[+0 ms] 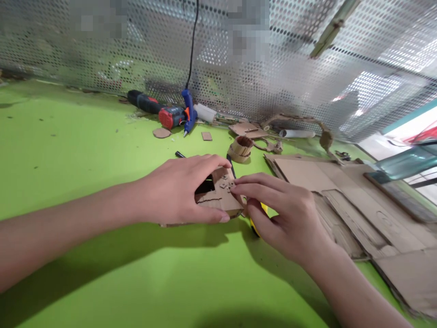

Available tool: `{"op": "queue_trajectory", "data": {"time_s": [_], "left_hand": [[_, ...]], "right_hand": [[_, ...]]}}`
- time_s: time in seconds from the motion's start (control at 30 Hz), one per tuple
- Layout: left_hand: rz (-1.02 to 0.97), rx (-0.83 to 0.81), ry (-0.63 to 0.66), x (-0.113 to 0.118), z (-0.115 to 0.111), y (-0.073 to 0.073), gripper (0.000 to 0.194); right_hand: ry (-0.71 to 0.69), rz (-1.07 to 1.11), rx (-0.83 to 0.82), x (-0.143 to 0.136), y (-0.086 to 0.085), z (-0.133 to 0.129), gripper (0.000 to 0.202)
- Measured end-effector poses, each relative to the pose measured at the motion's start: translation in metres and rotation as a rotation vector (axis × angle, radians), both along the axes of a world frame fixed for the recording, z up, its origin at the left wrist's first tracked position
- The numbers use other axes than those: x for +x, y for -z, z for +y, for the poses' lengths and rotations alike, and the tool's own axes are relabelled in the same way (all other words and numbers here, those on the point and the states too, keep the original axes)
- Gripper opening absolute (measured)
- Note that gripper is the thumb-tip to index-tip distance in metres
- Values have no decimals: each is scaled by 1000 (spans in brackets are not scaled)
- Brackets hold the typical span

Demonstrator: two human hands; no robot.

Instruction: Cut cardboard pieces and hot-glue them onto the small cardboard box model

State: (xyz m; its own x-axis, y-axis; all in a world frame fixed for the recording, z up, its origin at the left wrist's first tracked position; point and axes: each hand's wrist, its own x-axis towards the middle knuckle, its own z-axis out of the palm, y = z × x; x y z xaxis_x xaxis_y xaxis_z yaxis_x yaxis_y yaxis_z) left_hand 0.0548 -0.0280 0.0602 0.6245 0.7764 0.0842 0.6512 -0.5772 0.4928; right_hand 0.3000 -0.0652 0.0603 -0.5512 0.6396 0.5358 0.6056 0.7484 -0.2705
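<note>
And there, the left hand (184, 189) clamped across the cardboard box (223, 202) on the green tabletop (85, 146), seemingly bracing it steady, while the right hand (287, 207) met the small pieces (223, 185) on top; pinching one? I couldn't tell!

My left hand (174, 191) spans a small cardboard box (227, 203) on the green counter (153, 282), while my right hand (292, 212) meets its top beside tiny cardboard pieces (223, 185). Beyond lies a blue glue gun (191, 119); flat cardboard sheets (303, 174) spread to my right.
</note>
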Motion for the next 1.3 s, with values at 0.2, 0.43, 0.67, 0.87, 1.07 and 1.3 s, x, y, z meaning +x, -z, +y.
{"op": "queue_trajectory", "data": {"time_s": [0.2, 0.43, 0.67, 0.87, 1.07, 1.3], "left_hand": [[-1, -5, 1, 0, -1, -1, 82], [6, -4, 0, 2, -1, -2, 79], [20, -46, -11, 1, -1, -3, 82], [47, -92, -36, 2, -1, -7, 85], [37, -86, -47, 3, -2, -5, 84], [12, -62, -48, 3, -1, -1, 83]], "right_hand": [[-6, 22, -18, 1, 1, 0, 28], [-31, -45, -16, 3, -1, 1, 29], [-59, -74, -69, 7, 0, 3, 34], [-69, 55, -84, 8, 6, 5, 38], [-35, -22, -112, 9, 5, 4, 38], [-42, -33, -175, 9, 4, 4, 42]]}}
